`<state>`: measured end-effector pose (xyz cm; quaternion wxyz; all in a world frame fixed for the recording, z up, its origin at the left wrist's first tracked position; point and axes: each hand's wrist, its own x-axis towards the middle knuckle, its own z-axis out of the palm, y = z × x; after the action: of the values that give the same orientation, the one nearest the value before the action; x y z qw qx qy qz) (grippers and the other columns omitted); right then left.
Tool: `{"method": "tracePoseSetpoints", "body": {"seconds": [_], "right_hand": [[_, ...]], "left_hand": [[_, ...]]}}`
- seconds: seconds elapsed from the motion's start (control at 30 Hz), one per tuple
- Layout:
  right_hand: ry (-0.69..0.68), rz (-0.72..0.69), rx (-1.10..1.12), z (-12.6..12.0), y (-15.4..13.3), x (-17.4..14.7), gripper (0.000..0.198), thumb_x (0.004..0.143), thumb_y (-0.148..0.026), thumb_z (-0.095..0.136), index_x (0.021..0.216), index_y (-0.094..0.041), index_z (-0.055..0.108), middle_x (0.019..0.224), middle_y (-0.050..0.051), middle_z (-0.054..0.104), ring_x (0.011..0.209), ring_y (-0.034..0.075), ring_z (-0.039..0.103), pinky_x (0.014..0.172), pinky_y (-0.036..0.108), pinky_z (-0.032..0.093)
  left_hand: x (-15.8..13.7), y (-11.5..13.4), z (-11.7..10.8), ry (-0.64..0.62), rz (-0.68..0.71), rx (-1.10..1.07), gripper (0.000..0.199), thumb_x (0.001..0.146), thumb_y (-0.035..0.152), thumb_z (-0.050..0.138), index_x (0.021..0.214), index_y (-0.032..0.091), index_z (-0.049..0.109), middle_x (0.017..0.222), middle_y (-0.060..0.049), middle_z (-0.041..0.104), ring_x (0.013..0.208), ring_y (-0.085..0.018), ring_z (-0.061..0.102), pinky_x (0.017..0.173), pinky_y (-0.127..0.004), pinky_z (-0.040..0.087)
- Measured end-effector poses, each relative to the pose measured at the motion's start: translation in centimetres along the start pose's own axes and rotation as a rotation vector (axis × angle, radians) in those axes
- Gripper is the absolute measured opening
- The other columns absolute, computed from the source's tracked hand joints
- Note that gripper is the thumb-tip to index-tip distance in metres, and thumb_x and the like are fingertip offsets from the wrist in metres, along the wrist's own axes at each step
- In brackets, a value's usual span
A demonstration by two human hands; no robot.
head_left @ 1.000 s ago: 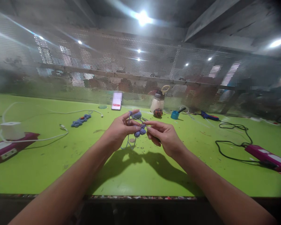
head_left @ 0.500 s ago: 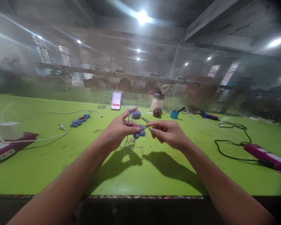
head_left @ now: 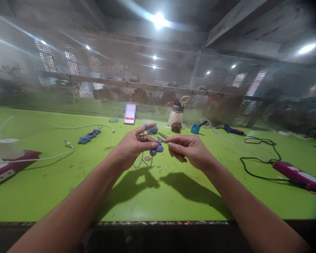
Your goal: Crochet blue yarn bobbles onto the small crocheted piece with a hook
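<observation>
My left hand (head_left: 133,147) pinches a small blue-purple crochet piece (head_left: 157,150) with puffy petals between thumb and fingers. Yarn (head_left: 144,129) loops round its raised index finger, and a strand hangs below the palm. Close by on the right, my right hand (head_left: 185,147) is closed in a pinch on a thin crochet hook (head_left: 165,141), whose tip meets the stitches; most of it is hidden by the fingers. Behind the hands lies a ball of blue-purple yarn (head_left: 153,130). Both hands are held above the green table (head_left: 158,203).
A finished-looking blue crochet strip (head_left: 89,136) lies left, near a white cable (head_left: 68,153) and power strip (head_left: 18,165). At the back stand a phone (head_left: 130,114), a bottle (head_left: 176,114), a dark yarn ball (head_left: 176,127) and a blue pot (head_left: 195,129). A glue gun (head_left: 234,130) and another power strip (head_left: 297,174) are right.
The right hand and hook have shifted slightly left against the crochet piece. The left index finger is a little lower. The whole view has moved slightly.
</observation>
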<state>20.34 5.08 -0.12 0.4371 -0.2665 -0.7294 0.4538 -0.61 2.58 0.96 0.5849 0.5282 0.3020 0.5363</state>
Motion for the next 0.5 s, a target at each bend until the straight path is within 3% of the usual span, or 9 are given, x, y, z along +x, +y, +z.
{"method": "tracePoseSetpoints", "body": {"seconds": [0.17, 0.37, 0.5], "right_hand": [[0.018, -0.026, -0.047, 0.1, 0.1, 0.0, 0.021, 0.08, -0.03, 0.071, 0.096, -0.016, 0.076, 0.054, -0.002, 0.06, 0.037, 0.004, 0.042, 0.035, 0.019, 0.029], [0.055, -0.211, -0.33, -0.5, -0.7, -0.2, 0.017, 0.081, -0.022, 0.067, 0.093, -0.016, 0.078, 0.059, 0.0, 0.061, 0.044, 0.006, 0.042, 0.039, 0.021, 0.032], [0.039, -0.263, -0.385, -0.8, -1.0, -0.3, 0.019, 0.083, -0.021, 0.064, 0.095, -0.017, 0.078, 0.06, 0.001, 0.062, 0.046, 0.008, 0.044, 0.041, 0.022, 0.034]], "left_hand": [[0.0, -0.1, -0.2, -0.001, -0.015, -0.014, 0.084, 0.063, 0.005, 0.083, 0.139, 0.008, 0.046, 0.071, -0.003, 0.069, 0.069, -0.016, 0.063, 0.07, -0.032, 0.045], [0.0, -0.1, -0.3, -0.016, -0.039, -0.039, 0.085, 0.064, 0.004, 0.082, 0.14, 0.008, 0.043, 0.07, -0.004, 0.069, 0.066, -0.016, 0.064, 0.066, -0.03, 0.045], [-0.1, 0.0, -0.2, -0.02, -0.063, -0.072, 0.086, 0.065, 0.001, 0.08, 0.141, 0.009, 0.041, 0.071, -0.004, 0.069, 0.067, -0.016, 0.065, 0.066, -0.028, 0.046]]}}
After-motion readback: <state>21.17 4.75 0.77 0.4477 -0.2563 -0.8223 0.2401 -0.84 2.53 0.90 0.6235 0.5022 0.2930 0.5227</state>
